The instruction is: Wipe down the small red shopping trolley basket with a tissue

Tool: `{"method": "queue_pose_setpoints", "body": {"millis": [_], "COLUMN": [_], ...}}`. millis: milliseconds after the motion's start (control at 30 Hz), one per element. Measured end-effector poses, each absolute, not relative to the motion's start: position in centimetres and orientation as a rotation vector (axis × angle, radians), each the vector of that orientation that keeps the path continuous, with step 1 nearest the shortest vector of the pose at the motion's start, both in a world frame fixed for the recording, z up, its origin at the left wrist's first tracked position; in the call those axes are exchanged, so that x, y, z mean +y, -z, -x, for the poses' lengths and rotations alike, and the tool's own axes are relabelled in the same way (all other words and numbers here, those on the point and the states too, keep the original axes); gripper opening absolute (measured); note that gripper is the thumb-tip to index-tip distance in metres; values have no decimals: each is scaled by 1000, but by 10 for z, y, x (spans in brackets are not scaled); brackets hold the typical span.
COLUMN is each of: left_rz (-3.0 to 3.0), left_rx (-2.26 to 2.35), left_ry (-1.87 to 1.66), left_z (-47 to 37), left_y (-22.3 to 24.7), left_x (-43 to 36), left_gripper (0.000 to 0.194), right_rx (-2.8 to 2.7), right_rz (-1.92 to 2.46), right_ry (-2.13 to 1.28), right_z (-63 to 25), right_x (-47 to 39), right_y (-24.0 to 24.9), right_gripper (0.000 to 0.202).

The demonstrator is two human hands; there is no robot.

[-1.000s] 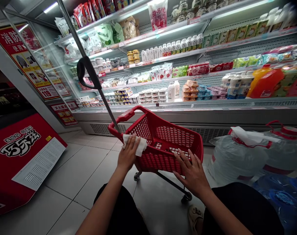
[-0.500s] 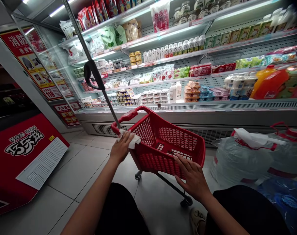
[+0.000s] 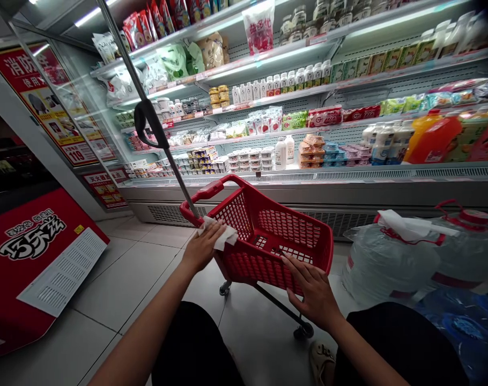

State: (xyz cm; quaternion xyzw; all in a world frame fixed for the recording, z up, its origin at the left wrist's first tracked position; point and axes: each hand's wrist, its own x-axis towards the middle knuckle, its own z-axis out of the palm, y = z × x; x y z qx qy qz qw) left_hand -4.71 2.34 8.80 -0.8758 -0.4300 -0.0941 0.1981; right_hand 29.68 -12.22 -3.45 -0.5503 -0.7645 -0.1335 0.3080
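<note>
Cart (image 3: 258,264), red, upright on tiled floor (image 3: 147,281), before stocked chiller (image 3: 389,188). In left hand (image 3: 205,245): white wipe (image 3: 228,237), held against near rim beside pole (image 3: 178,174); on same rim, farther from cart handle (image 3: 207,192): right hand (image 3: 317,296), open, fingers slightly spread. At right: bagged jugs (image 3: 392,265), apart from cart.

Gray tiled floor (image 3: 147,279) with a red shopping cart (image 3: 264,262), bagged water jugs (image 3: 392,268) and a red freezer cabinet (image 3: 22,289).

Lit refrigerated shelves (image 3: 264,102), pale tiled floor (image 3: 119,279), red freezer (image 3: 30,241).
</note>
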Motion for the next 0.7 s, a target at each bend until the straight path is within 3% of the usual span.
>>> {"method": "queue_pose_setpoints", "body": {"millis": [133, 400, 567, 700], "left_rz": [2272, 2446, 2555, 2497], "left_rx": [-1415, -1280, -1193, -1387], "left_ry": [406, 465, 385, 407], "left_z": [57, -31, -19, -11], "left_y": [-91, -18, -27, -36], "left_x": [33, -21, -16, -3], "left_gripper": [58, 71, 75, 78], "right_rx": [-2018, -2020, -2052, -2007], "right_rz": [1476, 1482, 1464, 1529], "right_ry": [350, 347, 293, 316], "right_z": [-292, -277, -302, -326], "right_x": [-123, -123, -123, -118], "right_y": [35, 30, 25, 34], "right_gripper": [83, 88, 81, 77]}}
